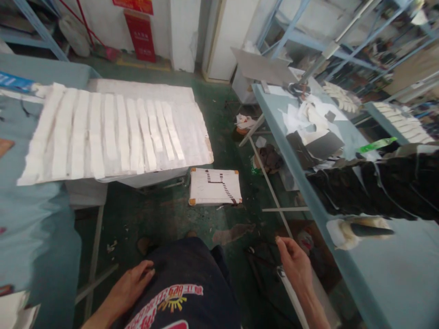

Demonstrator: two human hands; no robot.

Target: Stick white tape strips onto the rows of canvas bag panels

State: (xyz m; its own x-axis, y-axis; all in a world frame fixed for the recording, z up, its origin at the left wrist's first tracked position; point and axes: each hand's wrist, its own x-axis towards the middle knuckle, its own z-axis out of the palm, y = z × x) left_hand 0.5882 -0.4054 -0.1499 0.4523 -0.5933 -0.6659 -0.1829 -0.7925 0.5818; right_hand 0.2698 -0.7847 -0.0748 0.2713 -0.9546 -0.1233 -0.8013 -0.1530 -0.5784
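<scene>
My left hand (132, 284) rests against the front of a dark apron (192, 274) with printed lettering, its fingers loosely bent and nothing visible in them. To the right, my right hand (295, 262) hangs in the air beside the blue-green table (295, 155), with thumb and forefinger brought together. Whatever may be between those fingertips is too small to make out. Ahead on the left, a pale board (195, 132) carries several white strips (109, 132) laid side by side. Dark bundled material (384, 185) and a small cream-and-dark piece (363, 228) lie on the right table.
On the green floor ahead sits a white box (216, 186) with brown corners and dark markings. A cloth-covered table (44, 233) stands at left. Table legs and a crossbar (284, 209) are low on the right. Blue shelving (308, 36) and a red box (140, 36) are farther back.
</scene>
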